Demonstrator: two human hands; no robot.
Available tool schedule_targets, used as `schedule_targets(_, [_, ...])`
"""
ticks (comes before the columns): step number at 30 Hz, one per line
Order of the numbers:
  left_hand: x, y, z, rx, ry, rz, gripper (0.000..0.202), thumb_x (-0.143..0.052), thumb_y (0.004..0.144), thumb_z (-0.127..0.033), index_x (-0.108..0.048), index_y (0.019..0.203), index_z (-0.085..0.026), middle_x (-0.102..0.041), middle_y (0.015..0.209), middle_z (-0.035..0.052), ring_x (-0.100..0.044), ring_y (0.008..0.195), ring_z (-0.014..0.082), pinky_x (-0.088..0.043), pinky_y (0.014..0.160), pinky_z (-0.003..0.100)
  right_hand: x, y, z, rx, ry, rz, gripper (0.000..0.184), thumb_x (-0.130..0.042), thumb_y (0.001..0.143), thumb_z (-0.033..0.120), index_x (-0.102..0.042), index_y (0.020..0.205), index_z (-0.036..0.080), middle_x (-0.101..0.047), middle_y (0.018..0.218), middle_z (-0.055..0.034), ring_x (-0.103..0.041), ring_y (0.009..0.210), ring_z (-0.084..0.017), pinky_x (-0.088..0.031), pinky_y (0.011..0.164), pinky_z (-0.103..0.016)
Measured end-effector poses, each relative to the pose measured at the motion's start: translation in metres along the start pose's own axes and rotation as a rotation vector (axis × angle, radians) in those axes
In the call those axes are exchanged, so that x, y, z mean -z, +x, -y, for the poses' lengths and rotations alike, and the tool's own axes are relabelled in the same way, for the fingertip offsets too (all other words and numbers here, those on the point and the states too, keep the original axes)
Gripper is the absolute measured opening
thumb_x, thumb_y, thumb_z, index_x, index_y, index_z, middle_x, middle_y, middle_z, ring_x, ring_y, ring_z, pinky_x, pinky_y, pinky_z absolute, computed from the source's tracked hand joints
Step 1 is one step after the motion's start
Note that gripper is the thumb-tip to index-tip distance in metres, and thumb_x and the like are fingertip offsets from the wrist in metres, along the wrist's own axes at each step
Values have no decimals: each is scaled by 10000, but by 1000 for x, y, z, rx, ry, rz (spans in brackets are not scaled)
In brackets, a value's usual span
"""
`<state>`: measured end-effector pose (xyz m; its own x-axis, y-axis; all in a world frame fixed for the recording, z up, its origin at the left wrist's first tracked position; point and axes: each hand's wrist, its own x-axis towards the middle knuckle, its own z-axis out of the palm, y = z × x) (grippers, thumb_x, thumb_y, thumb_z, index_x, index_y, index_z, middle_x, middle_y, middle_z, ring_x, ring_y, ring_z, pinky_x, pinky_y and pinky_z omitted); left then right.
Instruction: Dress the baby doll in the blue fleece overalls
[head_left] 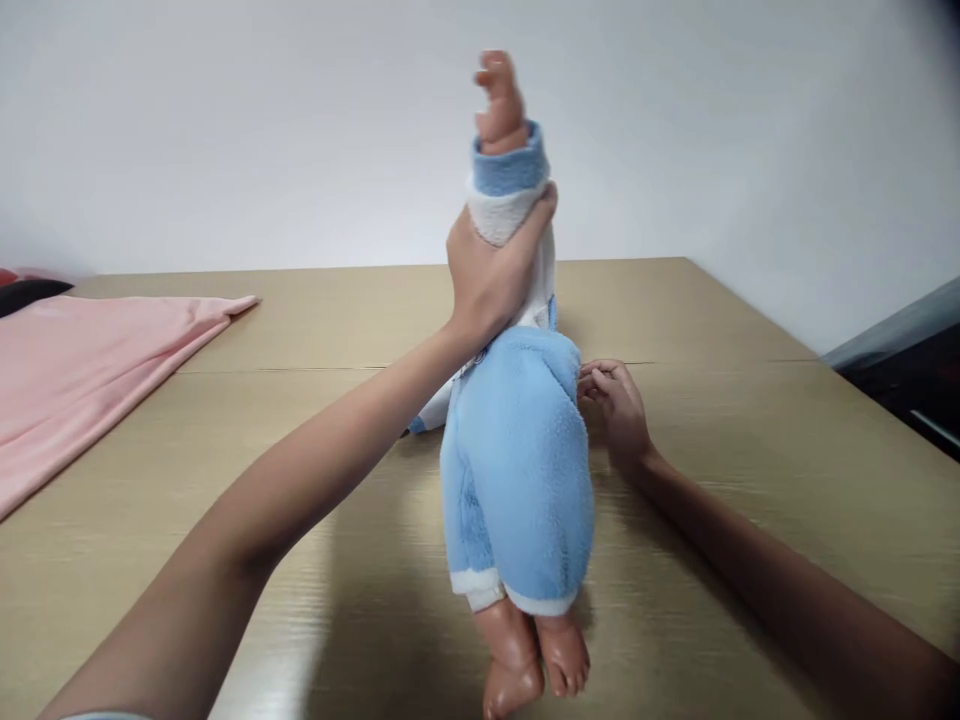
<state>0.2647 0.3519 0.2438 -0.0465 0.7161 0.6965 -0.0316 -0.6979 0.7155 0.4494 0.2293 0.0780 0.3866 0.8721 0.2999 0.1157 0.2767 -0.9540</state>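
Observation:
A baby doll in blue fleece trousers [517,450] and a white top with blue cuffs lies on its side, bare feet toward me. My left hand [495,260] is closed around its white sleeve [501,212], holding that arm straight up. Above the blue cuff shows the doll's hand [499,100]. My right hand [616,400] is at the right edge of the trousers near the waist, fingers curled together; the fingertips are partly hidden, and I cannot make out what they hold. The doll's head is hidden, and part of another sleeve [431,412] shows at the left.
The doll rests on a wooden table [750,450] with a seam across it. A pink cloth [97,370] lies at the left, with a dark item [34,294] behind it. A white wall [300,130] stands at the back. Something dark [907,370] is beyond the table's right edge.

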Motion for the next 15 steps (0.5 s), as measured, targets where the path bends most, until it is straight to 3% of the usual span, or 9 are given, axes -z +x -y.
schedule_targets(4, [19, 1, 1, 123, -87, -32, 552, -610, 1039, -791, -698, 1212, -274, -799, 1252, 23, -682, 1266, 256, -559, 1089, 429, -1, 0, 2, 12, -34, 40, 178, -670, 979, 460, -632, 977, 285, -696, 926, -30, -649, 790, -227, -574, 789, -401])
schedule_targets(9, [64, -1, 12, 155, -169, 98, 799, -477, 901, -996, -679, 1272, -318, -790, 1150, 7, -629, 1212, 306, -556, 1050, 494, -4, -3, 7, 49, -78, 94, 159, -658, 995, 433, -622, 979, 279, -673, 872, -15, -623, 761, -221, -532, 749, -386])
schedule_targets(12, [98, -3, 24, 139, -159, 136, 812, -582, 821, -980, -677, 1329, -353, -808, 1172, -24, -621, 1227, 342, -547, 1064, 518, -4, -8, 12, 75, -97, 138, 172, -674, 1007, 438, -632, 983, 272, -659, 869, -5, -616, 754, -209, -524, 751, -382])
schedule_targets(15, [129, -10, 34, 139, -140, 98, 677, -587, 859, -879, -713, 1306, -387, -807, 1146, -49, -653, 1203, 343, -549, 1075, 532, -5, -16, 20, 100, -119, 170, 175, -699, 1011, 438, -643, 989, 273, -665, 911, -14, -635, 798, -217, -536, 767, -391])
